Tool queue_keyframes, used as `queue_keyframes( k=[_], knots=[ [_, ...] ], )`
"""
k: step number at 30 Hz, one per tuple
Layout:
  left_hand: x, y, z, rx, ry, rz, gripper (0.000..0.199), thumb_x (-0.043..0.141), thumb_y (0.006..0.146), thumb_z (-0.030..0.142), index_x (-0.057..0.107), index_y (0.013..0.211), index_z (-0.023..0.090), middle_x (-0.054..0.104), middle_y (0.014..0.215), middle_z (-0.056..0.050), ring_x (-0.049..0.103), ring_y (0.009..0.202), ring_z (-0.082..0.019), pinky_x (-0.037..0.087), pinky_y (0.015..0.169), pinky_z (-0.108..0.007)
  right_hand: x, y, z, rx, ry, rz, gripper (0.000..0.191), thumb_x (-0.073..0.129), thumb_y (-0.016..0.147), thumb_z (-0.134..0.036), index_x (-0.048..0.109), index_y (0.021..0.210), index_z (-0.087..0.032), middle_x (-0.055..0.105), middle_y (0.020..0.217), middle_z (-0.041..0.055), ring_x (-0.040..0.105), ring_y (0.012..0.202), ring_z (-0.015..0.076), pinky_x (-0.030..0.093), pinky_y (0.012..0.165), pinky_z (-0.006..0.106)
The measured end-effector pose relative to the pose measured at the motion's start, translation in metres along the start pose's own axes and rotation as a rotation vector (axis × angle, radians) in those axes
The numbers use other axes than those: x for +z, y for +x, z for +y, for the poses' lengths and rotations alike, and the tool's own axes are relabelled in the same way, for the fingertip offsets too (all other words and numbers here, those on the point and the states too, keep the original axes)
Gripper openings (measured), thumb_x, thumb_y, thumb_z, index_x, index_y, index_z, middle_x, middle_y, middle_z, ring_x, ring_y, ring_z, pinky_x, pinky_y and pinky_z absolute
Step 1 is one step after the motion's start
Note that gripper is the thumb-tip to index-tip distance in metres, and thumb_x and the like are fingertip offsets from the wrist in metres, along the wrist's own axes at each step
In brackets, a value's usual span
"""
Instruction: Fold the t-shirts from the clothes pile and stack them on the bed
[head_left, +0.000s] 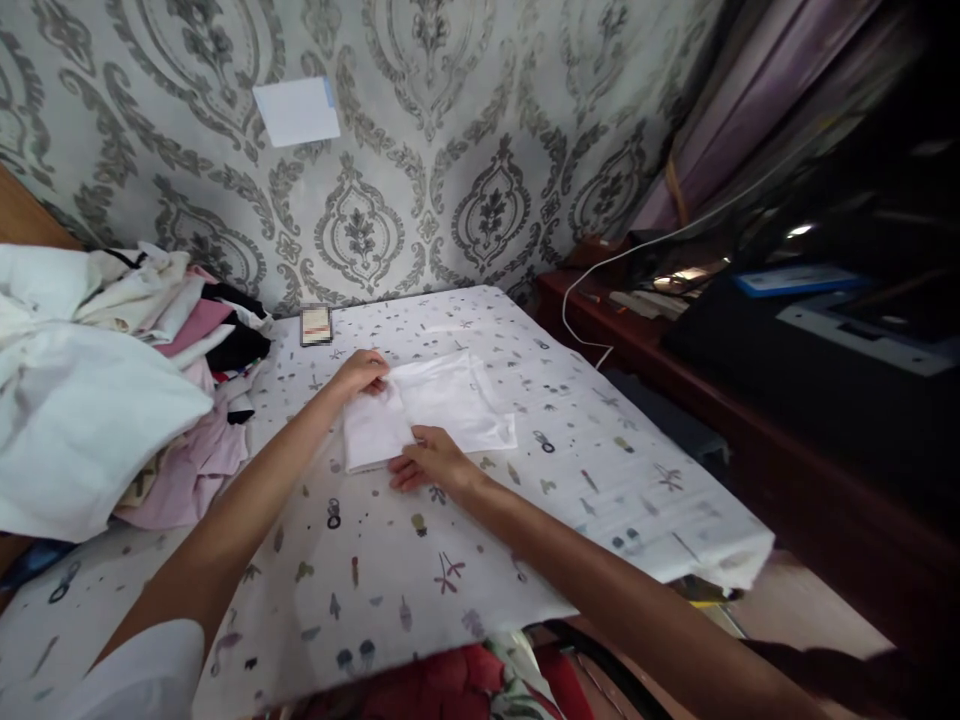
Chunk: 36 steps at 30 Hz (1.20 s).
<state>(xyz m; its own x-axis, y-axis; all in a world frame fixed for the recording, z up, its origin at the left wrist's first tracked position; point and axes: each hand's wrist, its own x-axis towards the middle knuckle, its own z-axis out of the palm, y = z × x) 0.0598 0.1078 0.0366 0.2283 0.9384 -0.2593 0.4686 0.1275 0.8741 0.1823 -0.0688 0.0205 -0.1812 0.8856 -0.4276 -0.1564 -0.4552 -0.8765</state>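
Note:
A white folded cloth (pixel 450 400), perhaps a garment, lies flat on the patterned sheet (pixel 480 545), its left part doubled over. My left hand (pixel 364 372) is at the far edge of the fold, fingers curled over the fabric. At the near edge, my right hand (pixel 435 460) pinches the cloth between thumb and fingers. Both hands rest low, close to the sheet. Parts of the fingertips are hidden behind the hands and fabric.
To the left rises a heap of clothes (pixel 187 330) with a large white piece on top. A small card-like box (pixel 316 325) lies near the wall. At right, a dark red wooden table (pixel 559 300) carries a white cable (pixel 570 300) and a black case (pixel 810 330).

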Motion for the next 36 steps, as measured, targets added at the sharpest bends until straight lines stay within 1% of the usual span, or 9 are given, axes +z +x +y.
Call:
queue_keyframes(
  k=[7, 11, 14, 18, 22, 24, 26, 30, 36],
  knots=[
    [-0.002, -0.008, -0.001, 0.086, 0.053, 0.069, 0.019, 0.058, 0.093, 0.035, 0.056, 0.105, 0.019, 0.063, 0.075, 0.000, 0.064, 0.059, -0.013, 0.055, 0.060, -0.027, -0.004, -0.005, -0.005, 0.050, 0.016, -0.067, 0.014, 0.050, 0.088, -0.007, 0.045, 0.083, -0.020, 0.066, 0.060, -0.0009, 0.068, 0.051, 0.0134, 0.056, 0.053, 0.022],
    [-0.008, -0.038, -0.018, 0.294, 0.206, 0.100, 0.017, 0.050, 0.093, 0.027, 0.062, 0.104, 0.020, 0.069, 0.098, -0.006, 0.069, 0.093, -0.019, 0.056, 0.087, -0.034, -0.005, -0.005, -0.005, 0.031, -0.002, -0.077, 0.012, 0.056, 0.089, -0.015, 0.045, 0.085, -0.020, 0.066, 0.060, -0.0009, 0.068, 0.051, 0.0146, 0.055, 0.052, 0.023],
    [-0.006, -0.064, -0.044, 0.546, 0.547, 0.084, 0.035, 0.044, 0.097, 0.037, 0.061, 0.123, 0.020, 0.063, 0.133, -0.011, 0.057, 0.127, -0.025, 0.042, 0.111, -0.041, -0.009, -0.004, -0.004, 0.028, -0.088, -0.081, 0.010, 0.057, 0.091, -0.022, 0.047, 0.090, -0.020, 0.065, 0.058, -0.0014, 0.065, 0.048, 0.0153, 0.052, 0.047, 0.023],
    [0.001, -0.086, -0.066, 0.539, 0.853, -0.005, 0.059, 0.033, 0.101, 0.051, 0.039, 0.151, 0.020, 0.036, 0.162, -0.011, 0.027, 0.152, -0.027, 0.022, 0.124, -0.046, -0.021, -0.004, -0.013, -0.114, -0.437, 0.071, 0.019, 0.059, 0.091, -0.029, 0.057, 0.106, -0.018, 0.063, 0.057, -0.0028, 0.058, 0.045, 0.0140, 0.047, 0.049, 0.024],
    [0.005, -0.091, -0.060, 0.523, 0.895, -0.015, 0.064, 0.023, 0.104, 0.052, 0.027, 0.157, 0.017, 0.027, 0.165, -0.012, 0.018, 0.154, -0.025, 0.015, 0.125, -0.047, -0.019, 0.008, -0.032, -0.478, -0.864, 0.354, 0.032, 0.049, 0.095, -0.024, 0.062, 0.124, -0.017, 0.072, 0.079, 0.0033, 0.068, 0.076, 0.0188, 0.052, 0.077, 0.031],
    [0.009, -0.093, -0.056, 0.549, 0.908, 0.001, 0.065, 0.022, 0.104, 0.052, 0.027, 0.158, 0.016, 0.027, 0.165, -0.013, 0.019, 0.154, -0.027, 0.015, 0.125, -0.050, -0.008, 0.023, -0.040, -0.612, -0.965, 0.318, 0.038, 0.040, 0.098, -0.022, 0.061, 0.130, -0.016, 0.074, 0.110, 0.0098, 0.067, 0.104, 0.0204, 0.049, 0.094, 0.033],
    [0.017, -0.094, -0.055, 0.583, 0.931, 0.001, 0.065, 0.026, 0.103, 0.053, 0.031, 0.157, 0.017, 0.033, 0.162, -0.015, 0.023, 0.153, -0.030, 0.015, 0.124, -0.053, 0.005, 0.042, -0.045, -0.666, -1.062, 0.231, 0.045, 0.034, 0.102, -0.026, 0.055, 0.139, -0.012, 0.058, 0.143, 0.0159, 0.051, 0.134, 0.0217, 0.038, 0.111, 0.035],
    [0.030, -0.094, -0.060, 0.590, 0.951, 0.010, 0.068, 0.033, 0.100, 0.060, 0.036, 0.155, 0.020, 0.043, 0.157, -0.015, 0.029, 0.150, -0.033, 0.013, 0.124, -0.056, 0.015, 0.081, -0.049, -0.428, -1.239, 0.123, 0.059, 0.027, 0.105, -0.040, 0.039, 0.151, -0.004, 0.027, 0.164, 0.0188, 0.017, 0.155, 0.0247, 0.010, 0.124, 0.045],
    [0.034, -0.097, -0.060, 0.551, 0.963, 0.008, 0.077, 0.028, 0.099, 0.067, 0.032, 0.156, 0.016, 0.035, 0.161, -0.018, 0.022, 0.152, -0.033, 0.013, 0.123, -0.058, 0.004, 0.106, -0.046, -0.313, -1.248, 0.096, 0.065, 0.024, 0.105, -0.049, 0.033, 0.156, -0.009, 0.019, 0.167, 0.0135, 0.007, 0.156, 0.0210, 0.004, 0.124, 0.045]
  ],
)
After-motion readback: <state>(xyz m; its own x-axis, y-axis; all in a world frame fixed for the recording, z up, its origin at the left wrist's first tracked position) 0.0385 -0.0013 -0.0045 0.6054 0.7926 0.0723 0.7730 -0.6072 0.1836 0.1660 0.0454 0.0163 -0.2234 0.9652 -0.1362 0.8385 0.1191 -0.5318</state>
